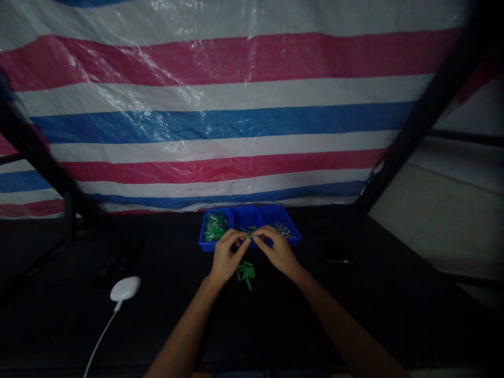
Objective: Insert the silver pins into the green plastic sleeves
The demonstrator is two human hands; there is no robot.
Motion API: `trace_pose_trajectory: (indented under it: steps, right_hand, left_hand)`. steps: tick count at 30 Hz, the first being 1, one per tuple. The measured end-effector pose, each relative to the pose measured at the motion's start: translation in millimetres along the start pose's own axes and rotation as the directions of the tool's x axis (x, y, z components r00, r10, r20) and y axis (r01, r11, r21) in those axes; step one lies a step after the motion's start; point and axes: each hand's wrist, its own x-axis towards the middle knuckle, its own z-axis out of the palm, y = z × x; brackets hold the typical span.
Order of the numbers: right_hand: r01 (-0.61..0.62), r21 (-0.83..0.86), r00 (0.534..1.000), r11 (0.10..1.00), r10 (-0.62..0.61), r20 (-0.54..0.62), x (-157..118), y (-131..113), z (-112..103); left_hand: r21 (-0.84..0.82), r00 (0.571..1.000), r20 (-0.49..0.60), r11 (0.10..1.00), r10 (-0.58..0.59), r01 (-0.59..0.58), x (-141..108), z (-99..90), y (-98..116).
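My left hand and my right hand meet at the front of a blue three-compartment tray. Between the fingertips of both hands is a small green strip-like piece, pinched from either side. Its exact kind is too small to make out. Green pieces in clear wrapping fill the tray's left compartment. A few loose green pieces show in the middle one, partly behind my fingers. Small shiny metal pieces lie in the right compartment. Just below my hands, several green pieces are heaped on the black table.
A white rounded device with a white cable lies on the black table at the left. A dark flat object rests to the right. Behind the table hangs a striped plastic sheet between slanted dark frame posts.
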Motion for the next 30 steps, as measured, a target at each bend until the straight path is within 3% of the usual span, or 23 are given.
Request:
trace_pose_trajectory:
  steps: [11, 22, 30]
  right_hand:
    - [0.005, 0.112, 1.0, 0.994, -0.002, -0.027, 2, -11, -2]
    - [0.011, 0.098, 1.0, 0.995, -0.01, -0.012, 0, -13, -1]
    - [0.016, -0.022, 1.0, 1.0, -0.017, -0.025, 0, -13, -1]
  left_hand:
    - [0.09, 1.0, 0.027, 0.996, -0.002, 0.0, -2, 2.8, -5]
    - [0.1, 0.998, 0.065, 0.995, 0.015, -0.021, -3, 1.6, -7]
    - [0.169, 0.994, 0.104, 0.985, 0.021, -0.039, -3, 2.8, -9]
